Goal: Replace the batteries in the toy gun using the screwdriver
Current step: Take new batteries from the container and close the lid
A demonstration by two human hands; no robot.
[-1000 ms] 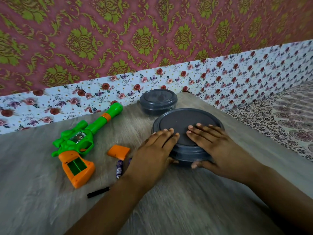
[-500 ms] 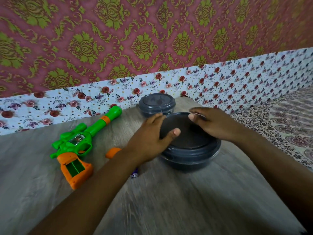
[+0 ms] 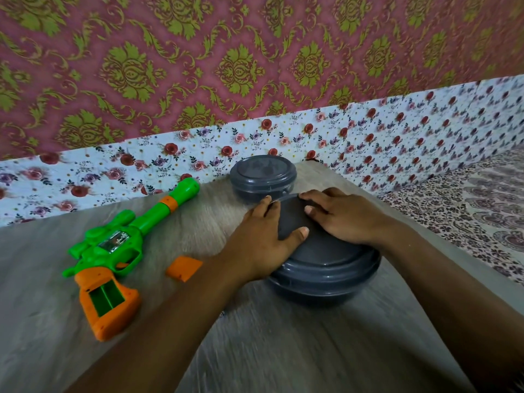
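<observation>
Counter (image 3: 283,350) nearest you is bare wood grain; on it to your left the toy gun (image 3: 113,251) lies with its orange grip compartment open and no batteries visible inside, the orange cover (image 3: 183,268) loose just beside it, so opening looks done. Your left hand (image 3: 263,245) and right hand (image 3: 344,217) both curl over the lid of the large grey container (image 3: 326,273) (perhaps holding fresh batteries). Behind, a smaller container (image 3: 262,177) stays closed; the screwdriver is not in sight, and refilling and closing remain

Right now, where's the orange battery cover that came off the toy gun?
In the head view the orange battery cover lies flat on the table, left of centre, between the toy gun and the left forearm.
</observation>
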